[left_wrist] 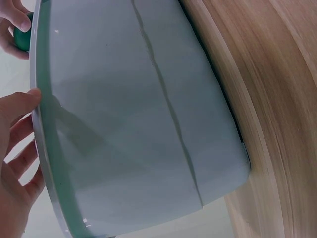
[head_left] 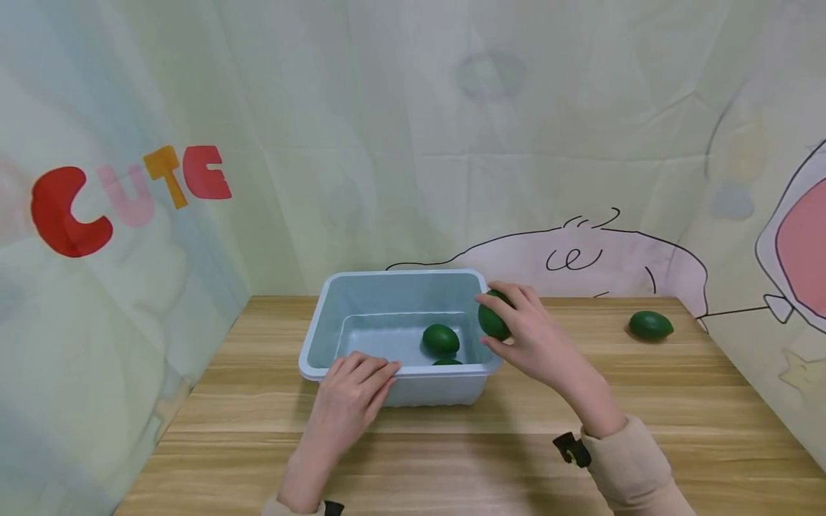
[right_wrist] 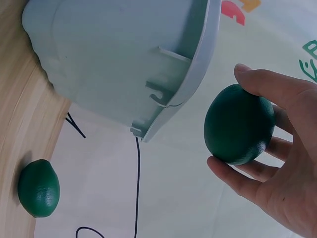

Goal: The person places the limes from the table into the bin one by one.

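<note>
A pale blue plastic tub (head_left: 413, 388) stands on the wooden table. At its front rim is my left hand (head_left: 353, 394), fingers over the edge and thumb on the outer side; the left wrist view shows this hand (left_wrist: 17, 144) against the rim from below. My right hand (head_left: 532, 333) holds a green lime (head_left: 494, 315) beside the tub's right rim. Seen from the right wrist, thumb and fingers grip this lime (right_wrist: 239, 124) from opposite sides. Inside the tub lies one lime (head_left: 441, 340), with part of another lime (head_left: 447, 362) showing above the front rim.
One more lime (head_left: 650, 326) lies at the table's back right, also seen as a lime (right_wrist: 38, 188) in the right wrist view. Behind the wooden table (head_left: 452, 459) hangs a printed curtain (head_left: 387, 143), which also closes off both sides.
</note>
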`<action>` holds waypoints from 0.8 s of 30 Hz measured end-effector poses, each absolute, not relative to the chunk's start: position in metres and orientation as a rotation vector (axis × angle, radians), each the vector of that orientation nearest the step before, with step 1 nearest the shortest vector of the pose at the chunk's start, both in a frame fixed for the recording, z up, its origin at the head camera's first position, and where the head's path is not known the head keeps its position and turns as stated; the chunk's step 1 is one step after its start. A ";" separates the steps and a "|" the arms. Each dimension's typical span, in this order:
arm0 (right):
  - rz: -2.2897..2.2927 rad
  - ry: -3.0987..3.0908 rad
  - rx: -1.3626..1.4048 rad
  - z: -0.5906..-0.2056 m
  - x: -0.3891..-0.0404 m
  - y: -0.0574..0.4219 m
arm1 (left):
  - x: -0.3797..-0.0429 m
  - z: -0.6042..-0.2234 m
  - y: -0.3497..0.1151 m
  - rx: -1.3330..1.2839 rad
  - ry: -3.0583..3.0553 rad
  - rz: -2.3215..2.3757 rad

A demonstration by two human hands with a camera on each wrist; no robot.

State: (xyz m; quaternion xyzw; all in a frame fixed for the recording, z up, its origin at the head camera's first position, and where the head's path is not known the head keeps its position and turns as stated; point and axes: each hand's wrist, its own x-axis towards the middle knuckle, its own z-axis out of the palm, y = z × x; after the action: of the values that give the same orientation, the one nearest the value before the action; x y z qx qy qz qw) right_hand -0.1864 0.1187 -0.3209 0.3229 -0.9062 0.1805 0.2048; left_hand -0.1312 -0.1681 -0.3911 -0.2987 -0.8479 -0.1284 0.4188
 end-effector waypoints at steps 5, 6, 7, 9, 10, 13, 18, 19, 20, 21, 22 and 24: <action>0.485 -2.519 0.926 -0.319 -0.187 0.115 | -0.131 -0.392 -0.168 -0.748 -2.141 -0.333; 0.479 -2.518 0.931 -0.318 -0.188 0.114 | -0.131 -0.392 -0.168 -0.748 -2.141 -0.335; 0.476 -2.516 0.938 -0.318 -0.188 0.114 | -0.132 -0.392 -0.168 -0.750 -2.135 -0.337; 0.464 -2.517 0.945 -0.317 -0.188 0.112 | -0.132 -0.392 -0.168 -0.750 -2.131 -0.340; 0.460 -2.518 0.948 -0.316 -0.189 0.111 | -0.132 -0.392 -0.168 -0.750 -2.132 -0.339; 0.448 -2.529 0.957 -0.315 -0.190 0.108 | -0.132 -0.392 -0.168 -0.750 -2.134 -0.335; 0.431 -2.540 0.982 -0.314 -0.193 0.102 | -0.131 -0.392 -0.168 -0.747 -2.138 -0.327; 0.429 -2.535 0.991 -0.314 -0.194 0.101 | -0.131 -0.392 -0.168 -0.748 -2.133 -0.326; 0.424 -2.531 0.999 -0.314 -0.194 0.099 | -0.131 -0.392 -0.168 -0.748 -2.129 -0.325; 0.419 -2.527 1.006 -0.314 -0.195 0.098 | -0.131 -0.392 -0.168 -0.747 -2.130 -0.324; 0.415 -2.522 1.012 -0.314 -0.196 0.097 | -0.131 -0.392 -0.168 -0.746 -2.131 -0.323; 0.409 -2.520 1.019 -0.314 -0.196 0.094 | -0.131 -0.392 -0.168 -0.745 -2.132 -0.323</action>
State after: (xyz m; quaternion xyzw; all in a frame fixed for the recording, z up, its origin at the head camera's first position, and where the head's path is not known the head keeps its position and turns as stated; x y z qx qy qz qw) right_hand -0.1964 0.0944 -0.3136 0.3637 -0.8991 0.1460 0.1951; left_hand -0.1311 -0.1677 -0.3917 -0.2969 -0.8495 -0.1287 0.4168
